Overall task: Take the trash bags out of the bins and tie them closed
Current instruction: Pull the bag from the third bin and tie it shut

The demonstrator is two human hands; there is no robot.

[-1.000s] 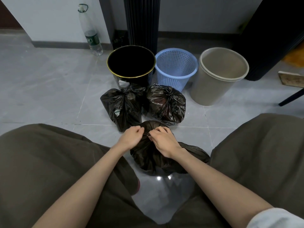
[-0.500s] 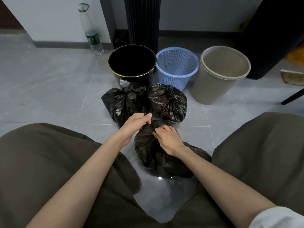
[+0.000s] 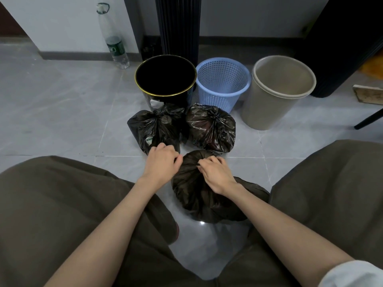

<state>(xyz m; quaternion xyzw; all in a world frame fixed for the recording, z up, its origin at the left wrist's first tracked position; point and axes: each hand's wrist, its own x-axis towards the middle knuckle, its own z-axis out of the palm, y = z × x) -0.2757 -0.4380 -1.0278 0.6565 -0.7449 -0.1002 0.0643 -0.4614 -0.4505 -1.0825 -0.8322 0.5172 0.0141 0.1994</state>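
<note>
Three black trash bags lie on the grey tile floor between my knees. The near bag (image 3: pixel 199 195) is under both hands. My left hand (image 3: pixel 162 160) pinches a twisted strand of its plastic at the bag's top left. My right hand (image 3: pixel 215 172) grips the gathered top of the same bag with curled fingers. Behind it sit two knotted bags, the left bag (image 3: pixel 155 129) and the right bag (image 3: pixel 211 129). Three bins stand behind them without liners: a black bin with a gold rim (image 3: pixel 165 94), a blue mesh basket (image 3: pixel 222 94) and a beige bin (image 3: pixel 269 108).
A clear plastic bottle (image 3: pixel 114 44) stands by the wall at the back left. A dark ribbed column (image 3: pixel 178 27) rises behind the bins. A black cabinet (image 3: pixel 342 38) and a chair leg (image 3: pixel 369 119) are at the right. My knees (image 3: pixel 51 204) flank the near bag.
My left hand pulled away from the right one, up and left, then came down a little with a strand of the bag's plastic. The right hand stayed on the bag's top.
</note>
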